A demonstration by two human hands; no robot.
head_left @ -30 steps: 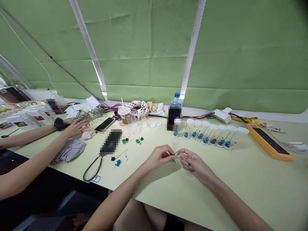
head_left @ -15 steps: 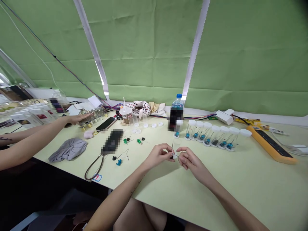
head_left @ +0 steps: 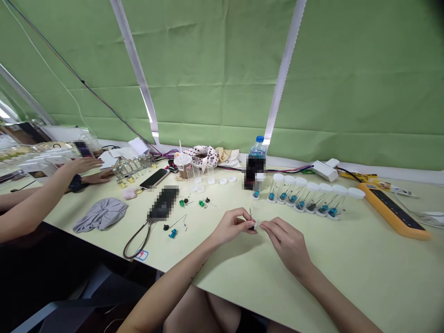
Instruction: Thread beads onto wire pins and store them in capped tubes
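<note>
Near the table's middle, my left hand [head_left: 236, 226] pinches a small black part with thin metal wire [head_left: 250, 213] standing up from it. Close against it, my right hand [head_left: 286, 240] has its thumb and index fingertips closed at a wire end beside the left fingertips. The fingers cover most of the part. Left of my hands lie a blue piece [head_left: 173, 233] and a black knob with bent wire [head_left: 166, 227]. Farther back are green pieces [head_left: 201, 203] with black knobs. Several clear tubes with white caps [head_left: 300, 181], most with blue pieces inside, stand in a row to the right.
A labelled bottle [head_left: 257, 150] stands behind my hands, and an orange power strip [head_left: 395, 212] lies at right. To the left are a phone [head_left: 154, 179], a corded dark item [head_left: 163, 203] and grey cloth [head_left: 100, 215]. A co-worker's hands [head_left: 86, 165] are near glass vials [head_left: 133, 167].
My right hand has turned, its extended index finger drawing in to a pinch by the left fingertips. The co-worker's hand has moved left, off the glass vials.
</note>
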